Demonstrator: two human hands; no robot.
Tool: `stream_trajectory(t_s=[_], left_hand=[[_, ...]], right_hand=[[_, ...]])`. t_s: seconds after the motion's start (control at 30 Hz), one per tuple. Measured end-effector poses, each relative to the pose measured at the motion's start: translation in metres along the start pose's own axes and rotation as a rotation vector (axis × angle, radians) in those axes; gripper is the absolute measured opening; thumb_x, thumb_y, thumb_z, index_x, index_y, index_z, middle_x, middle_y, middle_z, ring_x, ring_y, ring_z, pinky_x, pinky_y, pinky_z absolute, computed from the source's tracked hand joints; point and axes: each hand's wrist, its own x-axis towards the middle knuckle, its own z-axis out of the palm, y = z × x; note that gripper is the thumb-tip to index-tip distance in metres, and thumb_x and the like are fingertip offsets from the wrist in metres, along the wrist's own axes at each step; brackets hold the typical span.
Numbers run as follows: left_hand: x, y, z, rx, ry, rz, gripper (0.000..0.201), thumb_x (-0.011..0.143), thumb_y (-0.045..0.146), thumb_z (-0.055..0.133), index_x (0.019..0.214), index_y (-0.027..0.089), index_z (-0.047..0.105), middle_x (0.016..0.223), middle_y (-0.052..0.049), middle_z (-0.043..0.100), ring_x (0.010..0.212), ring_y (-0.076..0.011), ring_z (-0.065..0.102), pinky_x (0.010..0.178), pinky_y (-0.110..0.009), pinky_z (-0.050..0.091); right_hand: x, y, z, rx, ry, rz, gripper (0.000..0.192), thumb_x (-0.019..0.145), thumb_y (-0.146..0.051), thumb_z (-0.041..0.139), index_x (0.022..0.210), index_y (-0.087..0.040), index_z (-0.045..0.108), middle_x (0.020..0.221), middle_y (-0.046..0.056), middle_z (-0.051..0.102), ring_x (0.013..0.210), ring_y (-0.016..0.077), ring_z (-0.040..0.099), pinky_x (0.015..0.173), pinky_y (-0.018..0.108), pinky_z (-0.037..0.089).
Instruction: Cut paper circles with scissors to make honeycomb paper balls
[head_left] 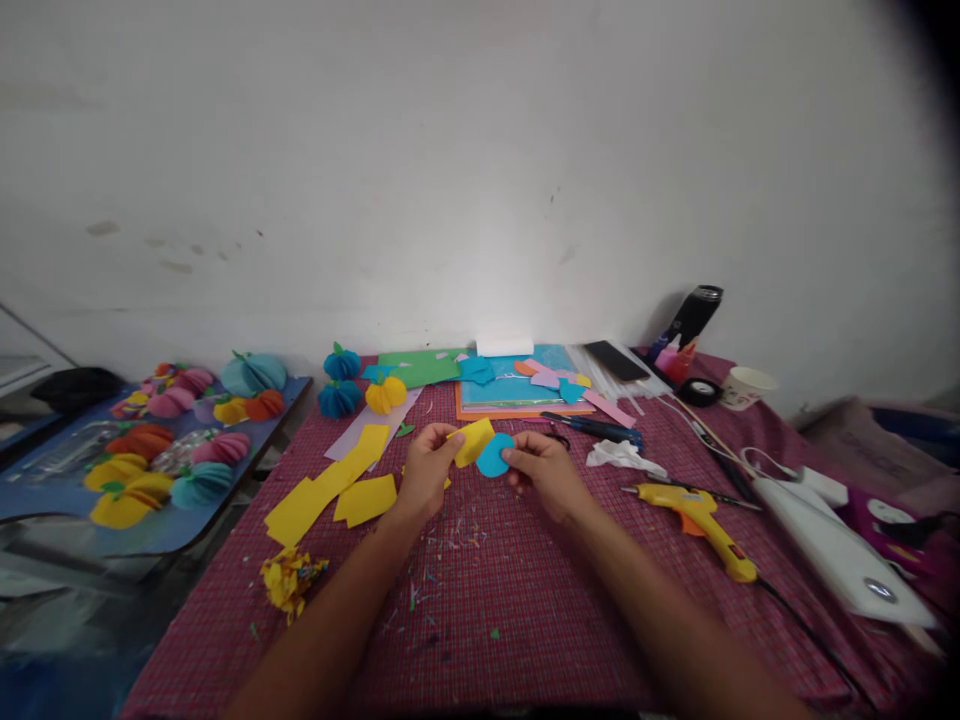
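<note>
Between thumb and fingers my left hand point(429, 468) pinches a small yellow paper piece point(474, 441). My right hand point(544, 468) is closed on a blue paper circle point(493, 456), which overlaps the right edge of the yellow piece. Both are held a little above the checked tablecloth point(487, 600). Left of my left hand lie several yellow paper pieces point(366, 500) and a long yellow strip point(330, 483). Scraps of coloured paper point(454, 545) are scattered below my hands.
A yellow glue gun point(697, 510), a crumpled tissue point(624, 455) and a white power bank point(832, 545) lie to the right. Paper pumpkins point(340, 398) stand behind on the left, with more on a blue side table point(247, 440). Coloured paper sheets point(420, 368) lie by the wall.
</note>
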Motion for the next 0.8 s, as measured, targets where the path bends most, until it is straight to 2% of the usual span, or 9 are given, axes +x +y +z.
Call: stream_trajectory(t_s=[0.07, 0.2, 0.33, 0.43, 0.63, 0.73, 0.8], left_hand=[[-0.003, 0.0, 0.004, -0.062, -0.022, -0.02, 0.026, 0.07, 0.036, 0.071, 0.08, 0.018, 0.054, 0.069, 0.004, 0.055, 0.059, -0.0085, 0.051, 0.055, -0.02, 0.04], [-0.011, 0.0, 0.012, -0.147, -0.091, -0.091, 0.031, 0.064, 0.032, 0.077, 0.077, 0.018, 0.052, 0.07, 0.004, 0.056, 0.063, -0.0092, 0.055, 0.059, -0.021, 0.044], [-0.017, 0.001, 0.015, -0.153, -0.22, -0.147, 0.032, 0.064, 0.03, 0.077, 0.089, 0.018, 0.06, 0.085, -0.001, 0.066, 0.075, -0.0137, 0.062, 0.07, -0.027, 0.049], [-0.018, 0.001, 0.015, -0.1, -0.273, -0.13, 0.031, 0.069, 0.032, 0.074, 0.094, 0.017, 0.065, 0.089, -0.004, 0.068, 0.076, -0.0145, 0.062, 0.068, -0.026, 0.048], [-0.016, -0.005, 0.01, 0.184, -0.25, -0.065, 0.034, 0.077, 0.048, 0.064, 0.074, 0.015, 0.064, 0.062, 0.002, 0.057, 0.055, -0.0103, 0.048, 0.052, -0.022, 0.035], [-0.014, -0.008, 0.008, 0.274, -0.268, -0.052, 0.037, 0.078, 0.051, 0.063, 0.069, 0.015, 0.063, 0.058, 0.003, 0.052, 0.055, -0.011, 0.045, 0.052, -0.022, 0.033], [-0.014, -0.01, 0.007, 0.269, -0.304, -0.043, 0.037, 0.079, 0.051, 0.061, 0.072, 0.015, 0.064, 0.06, 0.002, 0.054, 0.057, -0.0121, 0.048, 0.055, -0.023, 0.035]], right_hand=[[-0.001, 0.004, 0.006, 0.037, 0.004, 0.022, 0.024, 0.072, -0.038, 0.072, 0.075, -0.019, 0.057, 0.055, -0.003, 0.059, 0.044, 0.0113, 0.048, 0.044, 0.023, 0.035], [0.003, 0.01, 0.008, 0.041, 0.078, -0.051, 0.023, 0.069, -0.033, 0.074, 0.07, -0.018, 0.057, 0.063, -0.002, 0.059, 0.052, 0.011, 0.049, 0.05, 0.024, 0.037], [0.01, 0.012, 0.0, -0.075, 0.141, -0.116, 0.019, 0.069, -0.031, 0.072, 0.067, -0.019, 0.058, 0.062, -0.003, 0.057, 0.056, 0.0119, 0.048, 0.055, 0.025, 0.037], [0.012, 0.012, -0.003, -0.223, 0.177, -0.166, 0.017, 0.071, -0.03, 0.068, 0.066, -0.019, 0.056, 0.062, -0.003, 0.056, 0.056, 0.0128, 0.048, 0.055, 0.025, 0.038], [0.006, 0.008, -0.004, -0.627, 0.23, -0.341, 0.009, 0.077, -0.024, 0.061, 0.07, -0.02, 0.057, 0.067, -0.002, 0.059, 0.061, 0.0147, 0.053, 0.059, 0.026, 0.039], [0.002, 0.005, -0.004, -0.745, 0.207, -0.454, 0.006, 0.08, -0.022, 0.059, 0.075, -0.02, 0.06, 0.073, 0.0, 0.062, 0.066, 0.0158, 0.054, 0.063, 0.027, 0.04], [0.001, 0.003, -0.005, -0.775, 0.17, -0.525, 0.009, 0.081, -0.019, 0.058, 0.072, -0.02, 0.058, 0.075, 0.001, 0.061, 0.07, 0.0164, 0.055, 0.066, 0.027, 0.04]])
